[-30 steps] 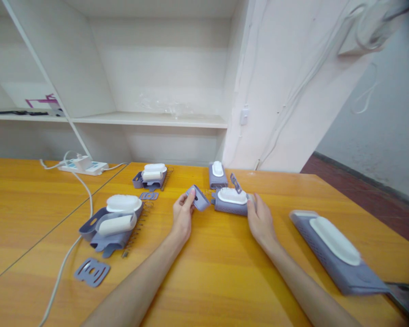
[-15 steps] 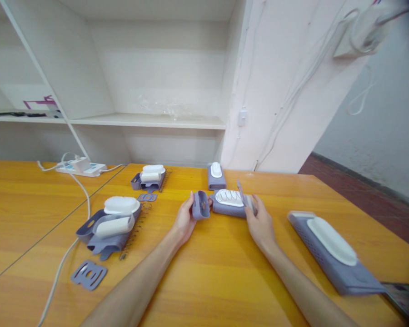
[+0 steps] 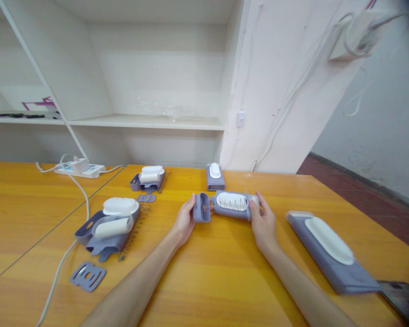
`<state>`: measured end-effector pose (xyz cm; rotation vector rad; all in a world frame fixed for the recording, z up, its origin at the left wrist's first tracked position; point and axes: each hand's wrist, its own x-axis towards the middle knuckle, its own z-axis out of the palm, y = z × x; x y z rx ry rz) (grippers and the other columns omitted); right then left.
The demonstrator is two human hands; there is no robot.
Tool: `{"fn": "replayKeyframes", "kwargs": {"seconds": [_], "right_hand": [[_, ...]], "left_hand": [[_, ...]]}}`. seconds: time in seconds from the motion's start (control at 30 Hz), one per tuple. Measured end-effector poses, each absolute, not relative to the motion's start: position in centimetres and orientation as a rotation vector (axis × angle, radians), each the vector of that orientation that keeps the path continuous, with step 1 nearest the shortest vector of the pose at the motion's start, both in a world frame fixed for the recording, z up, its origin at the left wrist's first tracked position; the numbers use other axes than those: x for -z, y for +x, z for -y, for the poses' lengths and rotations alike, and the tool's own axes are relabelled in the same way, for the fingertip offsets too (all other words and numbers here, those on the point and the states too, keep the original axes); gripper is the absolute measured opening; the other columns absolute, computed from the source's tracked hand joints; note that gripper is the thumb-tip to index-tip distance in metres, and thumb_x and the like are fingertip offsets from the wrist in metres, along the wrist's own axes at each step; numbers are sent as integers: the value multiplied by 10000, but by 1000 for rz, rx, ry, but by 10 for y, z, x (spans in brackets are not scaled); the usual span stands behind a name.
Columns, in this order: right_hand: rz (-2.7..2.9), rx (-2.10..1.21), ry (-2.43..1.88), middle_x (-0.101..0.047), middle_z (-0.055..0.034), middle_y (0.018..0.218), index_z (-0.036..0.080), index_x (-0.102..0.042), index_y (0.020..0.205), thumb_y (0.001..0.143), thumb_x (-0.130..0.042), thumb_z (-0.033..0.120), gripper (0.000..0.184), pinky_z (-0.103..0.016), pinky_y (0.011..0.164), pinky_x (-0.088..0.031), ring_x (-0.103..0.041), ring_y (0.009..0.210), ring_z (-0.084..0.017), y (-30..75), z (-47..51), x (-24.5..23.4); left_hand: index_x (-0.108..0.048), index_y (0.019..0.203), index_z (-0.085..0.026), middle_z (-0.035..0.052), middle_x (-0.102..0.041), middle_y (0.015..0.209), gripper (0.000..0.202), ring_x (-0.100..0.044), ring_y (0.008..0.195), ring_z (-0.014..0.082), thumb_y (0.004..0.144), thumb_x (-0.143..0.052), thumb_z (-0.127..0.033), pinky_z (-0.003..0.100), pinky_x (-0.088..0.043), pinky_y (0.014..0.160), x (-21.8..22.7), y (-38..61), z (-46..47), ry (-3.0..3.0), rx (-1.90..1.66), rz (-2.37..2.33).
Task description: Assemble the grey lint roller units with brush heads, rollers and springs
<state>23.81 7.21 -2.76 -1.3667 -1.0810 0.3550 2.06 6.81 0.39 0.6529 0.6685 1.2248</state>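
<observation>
over table (image 3: 225, 281): left grip (image 3: 186, 220) holding cap (image 3: 197, 210), right grip (image 3: 264, 223) around box (image 3: 229, 213) end

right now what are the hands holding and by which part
The left hand holds a hollow purple-grey cap by its left side; the right hand holds a purple-grey case with white oval pad by its right end.

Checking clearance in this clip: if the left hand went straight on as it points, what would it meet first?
Probably the left end of the grey case at the right hand, met by the left hand or the grey cup it holds; depth is unclear, so they may already touch.
</observation>
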Motion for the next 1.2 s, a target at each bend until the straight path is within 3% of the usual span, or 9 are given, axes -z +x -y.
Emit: {"fn": "replayKeyframes", "kwargs": {"seconds": [0.2, 0.43, 0.6, 0.73, 0.9, 1.2], "right_hand": [[909, -508, -1335, -593, -130, 1230, 114, -579, 1192, 767, -583, 484, 564, -391, 1007, -378, -542, 1130, -242, 239, -77, 27], [729, -618, -1205, -659, -81, 1114, 129, -660, 1022, 711, -634, 442, 441, -372, 973, -400, -572, 1062, -221, 247, -84, 34], [686, -633, -1153, -697, -53, 983, 148, -672, 950, 698, -630, 406, 363, -314, 777, -501, -627, 925, -207, 248, -84, 32], [503, -785, -1052, -698, -23, 904, 158, -669, 888, 632, -657, 357, 324, -278, 650, -505, -634, 802, -181, 245, -79, 19], [387, -867, -971, -689, 6, 875, 164, -683, 827, 560, -686, 291, 295, -224, 601, -476, -600, 758, -143, 242, -76, 11], [355, -910, -932, -676, 14, 838, 172, -676, 828, 578, -664, 287, 276, -198, 503, -429, -577, 709, -138, 246, -77, 14]], "left_hand": [[-643, 979, -108, 147, -685, 1010, 398, -682, 829, 247, 826, -545, -463, 400, -555, 755, -2, 21, -69, 615, -1283, -669], [-588, 950, -116, 87, -680, 790, 337, -651, 628, 170, 896, -433, -410, 299, -541, 536, 1, 18, -75, 475, -1527, -764], [-576, 944, -129, 80, -673, 785, 320, -643, 610, 167, 913, -391, -388, 258, -498, 462, 2, 17, -78, 421, -1544, -773], [-575, 939, -125, 81, -670, 773, 324, -642, 606, 164, 915, -385, -386, 241, -480, 448, 1, 18, -77, 426, -1550, -767], [-568, 920, -118, 78, -665, 756, 311, -631, 563, 163, 919, -378, -364, 239, -460, 410, -2, 19, -75, 458, -1561, -784], [-563, 919, -115, 61, -645, 718, 335, -616, 525, 154, 876, -448, -427, 226, -442, 378, 4, 20, -77, 498, -1639, -819]]}}
